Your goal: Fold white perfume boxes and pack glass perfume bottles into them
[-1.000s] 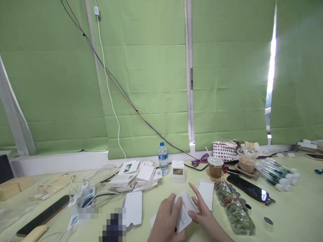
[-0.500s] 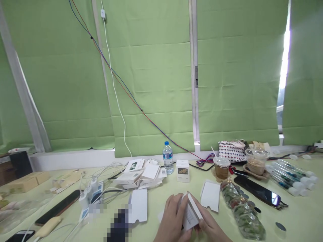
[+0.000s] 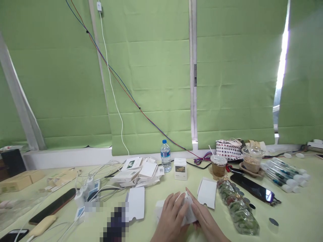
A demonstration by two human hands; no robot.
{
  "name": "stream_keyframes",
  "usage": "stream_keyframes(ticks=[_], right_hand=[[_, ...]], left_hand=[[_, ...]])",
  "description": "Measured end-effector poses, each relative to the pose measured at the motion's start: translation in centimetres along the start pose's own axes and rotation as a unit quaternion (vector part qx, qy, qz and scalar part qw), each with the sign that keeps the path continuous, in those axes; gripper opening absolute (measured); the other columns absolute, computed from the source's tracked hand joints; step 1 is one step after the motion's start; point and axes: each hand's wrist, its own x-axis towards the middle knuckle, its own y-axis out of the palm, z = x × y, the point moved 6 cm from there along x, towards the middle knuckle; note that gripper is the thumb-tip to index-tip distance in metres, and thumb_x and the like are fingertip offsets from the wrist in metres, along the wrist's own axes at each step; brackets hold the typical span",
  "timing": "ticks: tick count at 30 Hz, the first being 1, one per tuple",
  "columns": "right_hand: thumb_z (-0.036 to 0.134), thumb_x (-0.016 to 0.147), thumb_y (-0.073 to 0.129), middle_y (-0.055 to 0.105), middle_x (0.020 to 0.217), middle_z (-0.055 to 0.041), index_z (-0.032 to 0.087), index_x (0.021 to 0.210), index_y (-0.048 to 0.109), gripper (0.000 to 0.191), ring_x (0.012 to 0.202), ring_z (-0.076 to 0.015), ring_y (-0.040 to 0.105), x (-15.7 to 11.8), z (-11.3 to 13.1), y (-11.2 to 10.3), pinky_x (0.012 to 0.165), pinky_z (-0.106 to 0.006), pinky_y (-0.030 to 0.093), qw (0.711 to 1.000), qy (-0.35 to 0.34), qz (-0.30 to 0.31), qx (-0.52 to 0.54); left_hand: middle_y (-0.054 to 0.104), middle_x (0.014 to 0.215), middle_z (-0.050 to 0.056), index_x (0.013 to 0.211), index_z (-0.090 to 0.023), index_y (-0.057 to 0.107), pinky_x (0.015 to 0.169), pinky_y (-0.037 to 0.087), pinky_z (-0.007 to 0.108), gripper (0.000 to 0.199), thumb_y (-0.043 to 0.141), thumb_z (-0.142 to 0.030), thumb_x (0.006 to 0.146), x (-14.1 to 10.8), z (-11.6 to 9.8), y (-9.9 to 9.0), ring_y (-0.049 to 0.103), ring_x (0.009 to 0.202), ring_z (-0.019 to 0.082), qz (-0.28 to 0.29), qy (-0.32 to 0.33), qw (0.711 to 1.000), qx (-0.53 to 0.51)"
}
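A small white box (image 3: 188, 212) is held between my two hands near the bottom centre of the table. My left hand (image 3: 172, 215) wraps over its left side, fingers bent across the top. On the right side, my right hand (image 3: 203, 216) presses its fingers against the box; its fingertips are partly hidden. White card (image 3: 158, 209) shows beneath my left hand. A flat white card piece (image 3: 207, 193) lies to the right, and another (image 3: 136, 203) to the left. Behind my hands stands a white box with a picture (image 3: 180, 169).
A pile of flat white cartons (image 3: 141, 171) lies beside a water bottle (image 3: 166, 156). Rightward are a drink cup (image 3: 218, 165), green packets (image 3: 238, 208), a black phone (image 3: 252, 189) and clear tubes (image 3: 286, 174). Chargers and cables (image 3: 88, 193) lie left.
The box has turned in my hands, and my left fingers now lie further over it. More white card shows left of my left hand. The view has shifted slightly.
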Motion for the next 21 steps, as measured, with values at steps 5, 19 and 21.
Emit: stream_keyframes(ticks=[5,19,21], right_hand=[[0.064,0.090,0.031,0.048,0.055,0.0026,0.017,0.146,0.031,0.072,0.044,-0.0112,0.037,0.1,-0.7,-0.1,0.043,-0.024,0.034,1.000,0.012,-0.011,0.007],[0.065,0.085,0.043,0.062,0.066,-0.0033,0.018,0.139,0.045,0.072,0.055,-0.0162,0.054,0.3,-0.8,-0.1,0.056,-0.031,0.050,0.995,-0.067,0.000,0.076],[0.063,0.086,0.043,0.062,0.065,-0.0035,0.019,0.138,0.046,0.069,0.057,-0.0179,0.056,0.3,-0.8,-0.2,0.059,-0.033,0.050,0.994,-0.061,-0.011,0.088]], left_hand=[[0.066,0.113,0.014,0.101,-0.018,0.055,0.090,0.047,0.042,0.030,0.058,-0.012,0.072,0.1,-0.3,0.0,0.058,0.109,0.027,-0.039,0.008,0.999,0.026],[0.063,0.121,0.010,0.119,-0.022,0.058,0.097,0.043,0.045,0.041,0.061,-0.011,0.080,0.5,0.6,-1.1,0.052,0.119,0.028,-0.023,0.008,0.997,0.069],[0.062,0.123,0.010,0.122,-0.022,0.056,0.098,0.043,0.046,0.043,0.060,-0.011,0.081,0.5,1.0,-1.3,0.051,0.121,0.028,-0.006,-0.003,0.998,0.070]])
